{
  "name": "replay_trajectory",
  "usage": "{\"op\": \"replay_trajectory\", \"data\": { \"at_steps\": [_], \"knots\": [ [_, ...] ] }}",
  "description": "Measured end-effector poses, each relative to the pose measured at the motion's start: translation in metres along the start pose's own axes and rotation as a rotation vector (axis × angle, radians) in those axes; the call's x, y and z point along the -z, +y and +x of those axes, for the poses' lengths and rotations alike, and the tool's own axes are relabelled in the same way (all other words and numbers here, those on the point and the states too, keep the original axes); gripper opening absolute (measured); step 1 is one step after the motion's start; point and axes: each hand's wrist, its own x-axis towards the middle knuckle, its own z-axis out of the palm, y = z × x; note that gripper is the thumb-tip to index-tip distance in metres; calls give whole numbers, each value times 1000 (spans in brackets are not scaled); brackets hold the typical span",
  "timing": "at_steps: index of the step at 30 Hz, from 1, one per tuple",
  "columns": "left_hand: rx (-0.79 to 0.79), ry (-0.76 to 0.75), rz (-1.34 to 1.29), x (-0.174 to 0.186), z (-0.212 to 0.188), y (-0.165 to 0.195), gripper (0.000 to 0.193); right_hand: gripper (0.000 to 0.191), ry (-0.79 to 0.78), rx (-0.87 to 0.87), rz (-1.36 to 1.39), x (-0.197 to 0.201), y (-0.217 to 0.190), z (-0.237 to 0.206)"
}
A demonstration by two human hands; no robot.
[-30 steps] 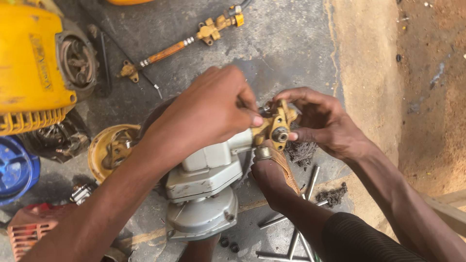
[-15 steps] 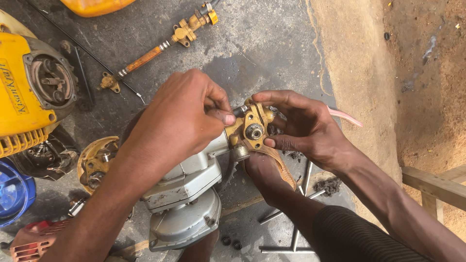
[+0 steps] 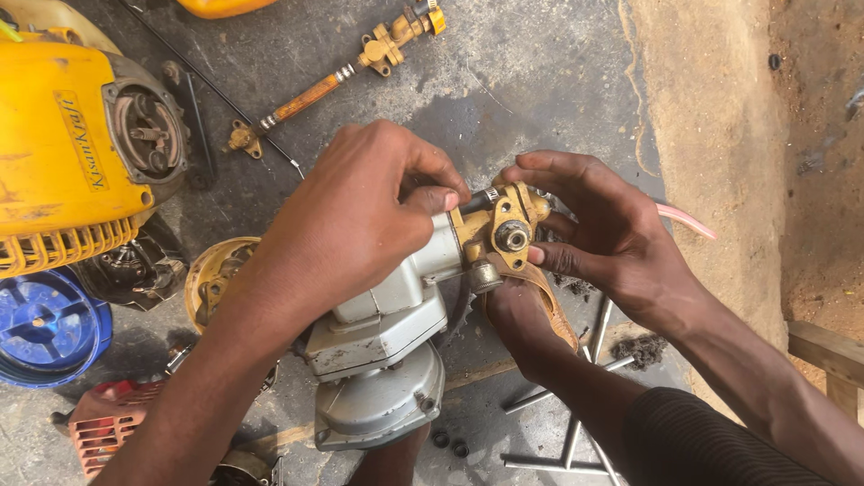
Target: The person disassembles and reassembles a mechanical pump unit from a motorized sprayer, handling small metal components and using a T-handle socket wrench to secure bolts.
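The left hand (image 3: 351, 225) lies over the top of a grey engine block (image 3: 378, 333), fingers curled down, thumb and forefinger pinched on the neck where a yellow brass carburettor (image 3: 504, 229) joins the block. The right hand (image 3: 612, 243) comes in from the opposite side with fingers spread narrow around the carburettor, the fingertips (image 3: 537, 256) touching its face just beside a round silver fitting. Both hands are closed on the same assembly; neither is open.

The engine block sits between the person's legs on a dark, oil-stained concrete floor (image 3: 522, 81), carburettor end raised and pointing away from the person. A foot in a tan sandal (image 3: 549, 306) rests just below the carburettor, touching the block's side.

Outward to the left: a round yellow housing part (image 3: 211, 274) lies beside the left forearm. A yellow engine cover (image 3: 63, 153) with an exposed recoil opening is further left, and a blue round lid (image 3: 45, 328) lies below it. A red plastic grille (image 3: 103, 432) is at the lower left. A brass-fitted orange rod (image 3: 333, 76) lies well apart at the top. Grey metal bars (image 3: 576, 432) lie at the bottom right.
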Motion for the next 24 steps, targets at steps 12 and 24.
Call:
{"op": "replay_trajectory", "data": {
  "at_steps": [12, 24],
  "knots": [
    [-267, -24, 211, 1, -42, -23, 50, 24, 320, -94, -339, 47, 38, -30],
    [-342, 172, 510, -43, -48, -12, 52, 12, 4, -304, -1139, -59, 131, -16]
  ]
}}
